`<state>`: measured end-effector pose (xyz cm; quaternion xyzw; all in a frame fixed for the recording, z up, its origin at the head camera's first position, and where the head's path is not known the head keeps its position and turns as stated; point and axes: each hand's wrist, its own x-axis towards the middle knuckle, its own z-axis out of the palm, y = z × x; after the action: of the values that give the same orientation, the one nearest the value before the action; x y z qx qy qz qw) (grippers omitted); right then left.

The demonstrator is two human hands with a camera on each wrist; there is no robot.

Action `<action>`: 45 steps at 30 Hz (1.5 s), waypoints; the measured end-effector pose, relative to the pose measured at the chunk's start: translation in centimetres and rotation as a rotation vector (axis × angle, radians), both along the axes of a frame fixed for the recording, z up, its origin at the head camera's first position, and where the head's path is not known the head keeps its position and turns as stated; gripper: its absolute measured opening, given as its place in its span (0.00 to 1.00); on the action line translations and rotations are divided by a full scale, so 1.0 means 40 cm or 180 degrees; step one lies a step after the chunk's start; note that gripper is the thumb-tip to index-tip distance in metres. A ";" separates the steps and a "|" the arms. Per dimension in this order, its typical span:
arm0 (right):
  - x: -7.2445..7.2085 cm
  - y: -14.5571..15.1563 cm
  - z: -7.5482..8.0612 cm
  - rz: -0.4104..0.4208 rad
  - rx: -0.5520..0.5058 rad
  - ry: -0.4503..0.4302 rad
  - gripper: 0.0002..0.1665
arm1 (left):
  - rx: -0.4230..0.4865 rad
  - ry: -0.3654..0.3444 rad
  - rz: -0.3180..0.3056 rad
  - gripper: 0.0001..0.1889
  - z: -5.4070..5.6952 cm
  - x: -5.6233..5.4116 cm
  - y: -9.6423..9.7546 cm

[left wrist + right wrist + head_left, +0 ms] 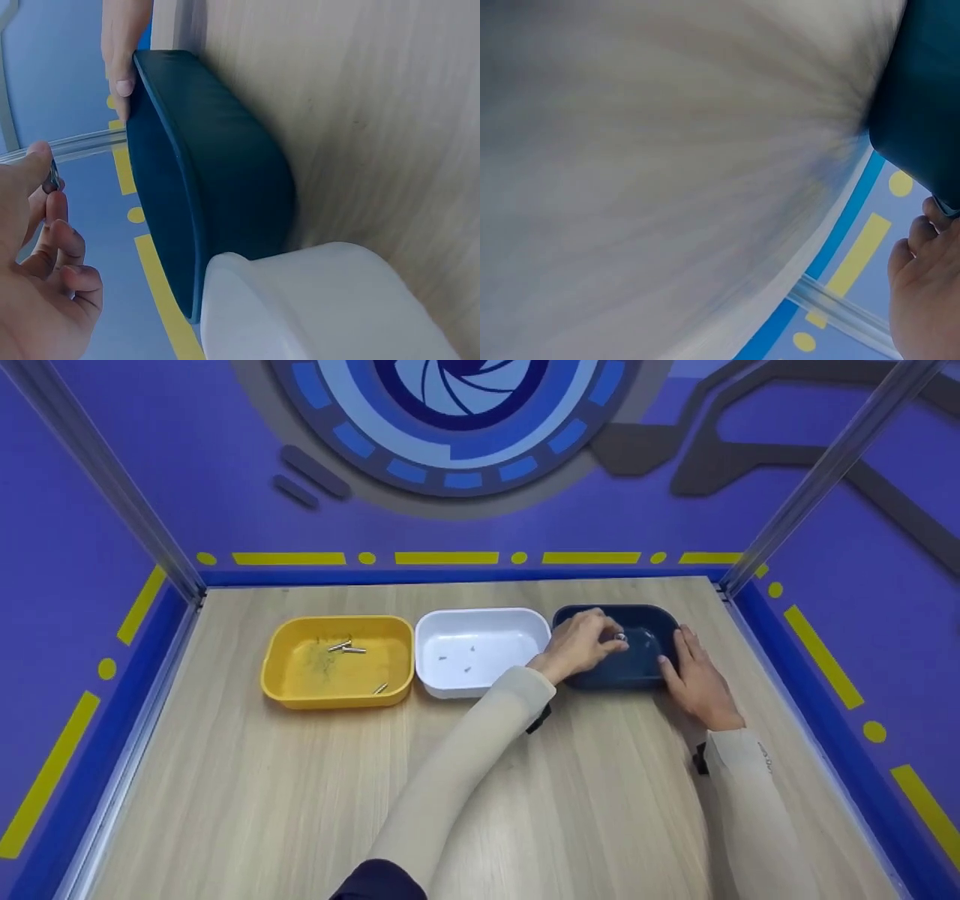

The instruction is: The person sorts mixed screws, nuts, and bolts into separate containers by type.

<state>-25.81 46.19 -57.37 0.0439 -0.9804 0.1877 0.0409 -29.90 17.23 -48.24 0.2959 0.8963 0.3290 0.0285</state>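
My left hand [581, 643] is over the dark blue bin [637, 681] and pinches a small shiny metal piece [51, 178] between thumb and fingertips. The piece is mostly covered, so its exact kind cannot be made out. At the bin's right end, my right hand [703, 684] rests against the rim with fairly straight fingers. The left wrist view shows those right-hand fingers [122, 67] reaching over the bin's edge, while the right wrist view shows only part of the hand [930, 277] beside the bin's wall.
A white bin [484, 616] with a few tiny screws [467, 669] stands left of the dark one. Further left, a yellow bin [337, 701] holds several larger screws [352, 649]. Printed blue panels [465, 532] enclose the wooden table [300, 802] at the back and sides.
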 end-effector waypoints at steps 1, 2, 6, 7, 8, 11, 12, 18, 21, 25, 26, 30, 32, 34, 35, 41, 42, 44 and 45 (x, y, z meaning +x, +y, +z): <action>-0.002 -0.001 -0.001 0.0007 0.0002 -0.0007 0.48 | -0.0041 -0.0004 0.0028 0.19 0.003 -0.004 0.005; -0.003 -0.002 -0.002 0.0012 0.0000 -0.0015 0.48 | -0.0095 -0.0003 0.0057 0.19 0.006 -0.008 0.010; 0.000 0.000 -0.002 0.0033 -0.0022 -0.0005 0.49 | -0.0246 0.0003 0.0170 0.18 0.020 -0.028 0.040; 0.002 0.000 -0.001 0.0029 -0.0022 -0.0007 0.49 | -0.0275 0.0011 0.0199 0.18 0.025 -0.031 0.047; 0.004 0.001 0.001 0.0022 -0.0021 -0.0001 0.49 | -0.0288 0.0011 0.0223 0.18 0.029 -0.035 0.053; 0.006 0.002 0.004 0.0014 -0.0009 0.0002 0.48 | -0.0311 0.0008 0.0299 0.17 0.038 -0.040 0.066; 0.005 0.001 0.004 0.0009 -0.0007 0.0007 0.48 | -0.0328 0.0017 0.0322 0.17 0.040 -0.042 0.069; -0.001 -0.004 0.000 0.0034 -0.0001 0.0122 0.47 | -0.0384 0.0144 0.0331 0.17 0.040 -0.046 0.065; -0.005 -0.004 -0.003 0.0053 -0.0002 0.0162 0.47 | -0.0393 0.0161 0.0328 0.21 0.039 -0.049 0.060; -0.006 -0.005 -0.003 0.0064 -0.0018 0.0156 0.47 | -0.0385 0.0129 0.0343 0.25 0.042 -0.052 0.054; -0.005 -0.005 -0.002 0.0057 -0.0019 0.0149 0.47 | -0.0367 0.0113 0.0332 0.25 0.043 -0.052 0.054; -0.001 -0.004 -0.001 0.0022 -0.0015 0.0131 0.47 | -0.0310 0.0151 0.0264 0.25 0.052 -0.050 0.053; -0.001 -0.005 0.000 0.0021 -0.0012 0.0132 0.47 | -0.0299 0.0172 0.0255 0.24 0.057 -0.049 0.052; 0.001 -0.005 0.000 0.0022 -0.0015 0.0132 0.47 | -0.0303 0.0189 0.0250 0.24 0.059 -0.047 0.052; 0.002 -0.005 0.000 0.0022 -0.0019 0.0134 0.47 | -0.0305 0.0182 0.0246 0.24 0.059 -0.046 0.052; 0.002 -0.002 -0.001 0.0049 -0.0038 0.0122 0.47 | -0.0351 0.0148 0.0233 0.24 0.061 -0.041 0.043; 0.002 -0.002 -0.001 0.0055 -0.0039 0.0124 0.47 | -0.0373 0.0161 0.0232 0.24 0.061 -0.041 0.040; 0.001 0.000 0.000 0.0058 -0.0044 0.0144 0.47 | -0.0384 0.0185 0.0222 0.24 0.062 -0.038 0.035; 0.000 0.000 0.001 0.0055 -0.0041 0.0157 0.47 | -0.0399 0.0213 0.0212 0.24 0.062 -0.037 0.032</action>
<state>-25.82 46.18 -57.34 0.0568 -0.9774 0.1932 0.0637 -31.38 18.51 -45.75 0.2745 0.9250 0.2629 0.0060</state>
